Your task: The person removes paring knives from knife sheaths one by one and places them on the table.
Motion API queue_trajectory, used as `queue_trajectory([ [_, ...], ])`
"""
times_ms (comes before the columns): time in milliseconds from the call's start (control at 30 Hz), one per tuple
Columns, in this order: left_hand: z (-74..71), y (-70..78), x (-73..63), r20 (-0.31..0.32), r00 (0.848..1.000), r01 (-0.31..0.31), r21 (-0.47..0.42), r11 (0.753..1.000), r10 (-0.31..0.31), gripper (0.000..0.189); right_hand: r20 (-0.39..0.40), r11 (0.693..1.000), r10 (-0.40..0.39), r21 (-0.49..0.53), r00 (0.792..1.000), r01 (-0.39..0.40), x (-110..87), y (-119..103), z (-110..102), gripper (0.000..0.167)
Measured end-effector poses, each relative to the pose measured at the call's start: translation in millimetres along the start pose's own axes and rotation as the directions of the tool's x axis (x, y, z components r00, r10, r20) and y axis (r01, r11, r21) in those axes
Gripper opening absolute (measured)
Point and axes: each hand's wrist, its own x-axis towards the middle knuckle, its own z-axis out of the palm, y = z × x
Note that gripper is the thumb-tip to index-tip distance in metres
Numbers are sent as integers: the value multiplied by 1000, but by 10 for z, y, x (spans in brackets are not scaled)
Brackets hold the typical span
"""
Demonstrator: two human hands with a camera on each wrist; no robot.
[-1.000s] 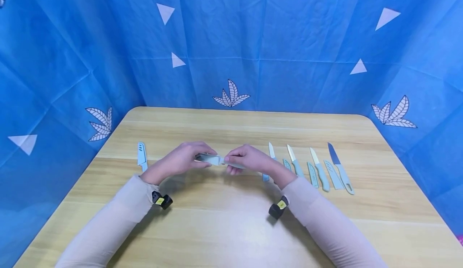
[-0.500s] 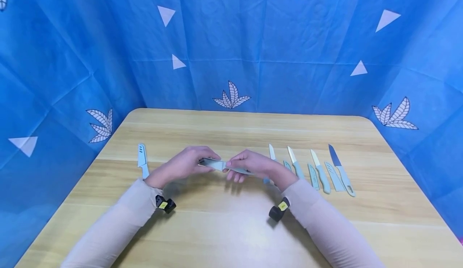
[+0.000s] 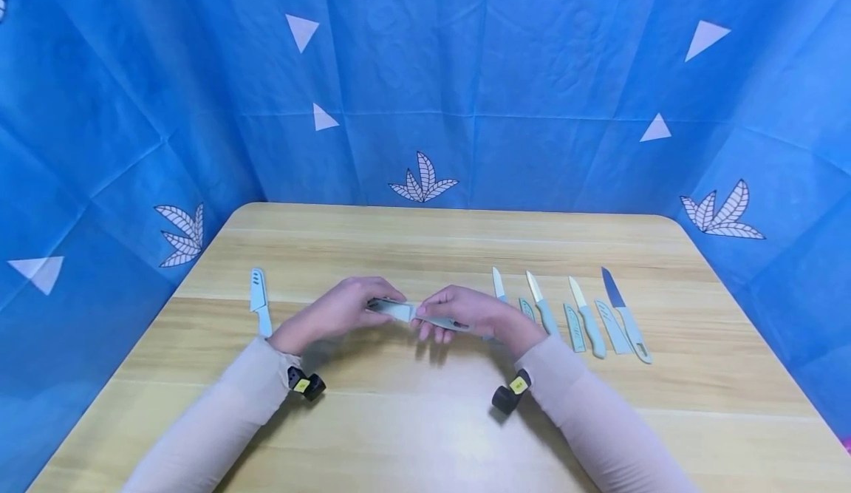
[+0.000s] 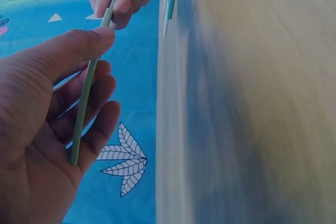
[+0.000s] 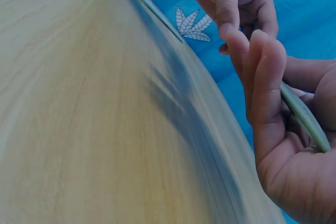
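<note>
My left hand pinches a pale blue-green knife sheath between thumb and fingers, above the middle of the table. Seen edge-on in the left wrist view, the sheath runs as a thin strip across the fingers. My right hand holds a knife by its pale green handle, whose holed end shows beside the palm. In the right wrist view the handle lies between palm and curled fingers. Handle and sheath meet end to end at the fingertips, and the blade is hidden.
At the table's left lies a sheathed knife. To the right lie several bare knives, among them a blue-bladed knife, with separate sheaths beside them. A blue patterned curtain surrounds the wooden table.
Both hands have come slightly nearer the body, with sheath and knife still held end to end. More of the handle's end now shows at my right hand.
</note>
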Motion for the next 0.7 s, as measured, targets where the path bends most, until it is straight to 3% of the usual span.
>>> queue_trajectory([
  [233, 43, -40, -9, -34, 994, 101, -48, 994, -103, 35, -29, 1000, -7, 19, 1000, 8, -13, 17, 8, 32],
  [400, 78, -89, -29, -47, 984, 165, -156, 974, -174, 36, -47, 1000, -16, 8, 999, 17, -27, 18, 9, 29],
  [600, 84, -125, -68, -44, 961, 245, -330, 912, -274, 37, -52, 1000, -16, -6, 999, 16, -40, 9, 17, 29],
  [700, 80, -140, -97, -39, 944, 280, -424, 861, -327, 37, -55, 1000, -19, -1, 998, 19, -42, 0, 28, 29],
])
